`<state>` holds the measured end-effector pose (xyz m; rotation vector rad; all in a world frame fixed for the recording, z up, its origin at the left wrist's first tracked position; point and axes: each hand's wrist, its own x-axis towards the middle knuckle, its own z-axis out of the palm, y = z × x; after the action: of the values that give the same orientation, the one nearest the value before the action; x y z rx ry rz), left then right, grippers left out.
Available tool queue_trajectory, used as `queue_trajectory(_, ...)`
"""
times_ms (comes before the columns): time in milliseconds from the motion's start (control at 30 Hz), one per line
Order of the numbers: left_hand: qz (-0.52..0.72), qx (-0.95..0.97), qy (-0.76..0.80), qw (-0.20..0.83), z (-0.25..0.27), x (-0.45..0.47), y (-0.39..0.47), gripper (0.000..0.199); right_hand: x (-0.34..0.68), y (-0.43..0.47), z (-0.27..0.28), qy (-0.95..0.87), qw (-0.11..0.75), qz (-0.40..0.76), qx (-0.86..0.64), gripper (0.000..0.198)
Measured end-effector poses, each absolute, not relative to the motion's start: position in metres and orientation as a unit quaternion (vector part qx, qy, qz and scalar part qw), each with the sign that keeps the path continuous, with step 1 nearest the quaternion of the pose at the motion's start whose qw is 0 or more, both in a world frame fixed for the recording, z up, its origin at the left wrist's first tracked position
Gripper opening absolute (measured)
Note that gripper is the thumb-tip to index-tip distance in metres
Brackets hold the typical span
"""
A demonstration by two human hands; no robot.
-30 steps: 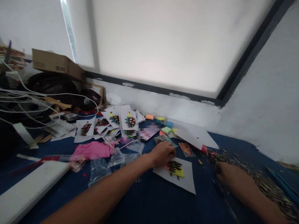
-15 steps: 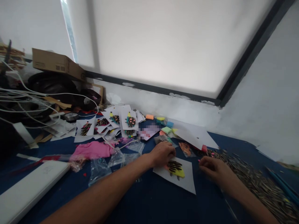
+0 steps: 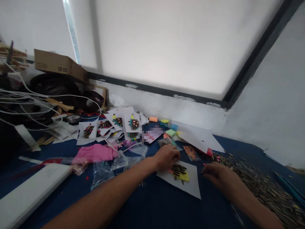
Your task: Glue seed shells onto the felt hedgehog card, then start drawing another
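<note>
A white card (image 3: 190, 189) lies on the blue tabletop, bearing a yellow clay hedgehog (image 3: 185, 176) with dark, slim seed-like spines. My left hand (image 3: 167, 157) is curled over the card's upper left edge, holding it by the hedgehog's end; its fingertips are partly hidden. To the right of the card, my right hand (image 3: 220, 175) hovers low with thumb and forefinger pinched together. A small dark bit shows at those fingertips, too blurred to name. Beyond that hand spreads a large heap of striped seeds (image 3: 264, 187).
Finished-looking hedgehog cards (image 3: 132, 122) are stacked at the back. Pink clay (image 3: 96, 153), clear plastic bags (image 3: 101, 173) and a white box (image 3: 35, 194) lie left. Coloured clay blocks (image 3: 170, 132) and a phone (image 3: 153, 133) sit behind my left hand. White cables (image 3: 35, 95) tangle far left.
Almost everything stays put. The view shifts slightly, and my right hand moves a little, its fingertips still pinched beside the card. My left hand keeps its place on the card.
</note>
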<state>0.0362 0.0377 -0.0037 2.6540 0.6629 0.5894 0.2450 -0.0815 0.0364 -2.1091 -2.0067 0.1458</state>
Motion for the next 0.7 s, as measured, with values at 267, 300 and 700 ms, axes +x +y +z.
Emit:
queue_trajectory(267,0.222,0.932,0.23,0.169,-0.01,0.038,0.041,0.012,0.206,-0.088,0.036,-0.716,0.206,0.149,-0.651,0.027)
queue_trajectory(300,0.223,0.933,0.228,0.169,-0.011,0.038,0.041,0.012,0.202,-0.088,0.034,-0.721,0.201,0.142,-0.648,0.027)
queue_trajectory(700,0.219,0.936,0.233,0.147,-0.005,0.037,0.037,0.016,0.183,-0.092,0.027,-0.753,0.166,0.034,-0.636,0.024)
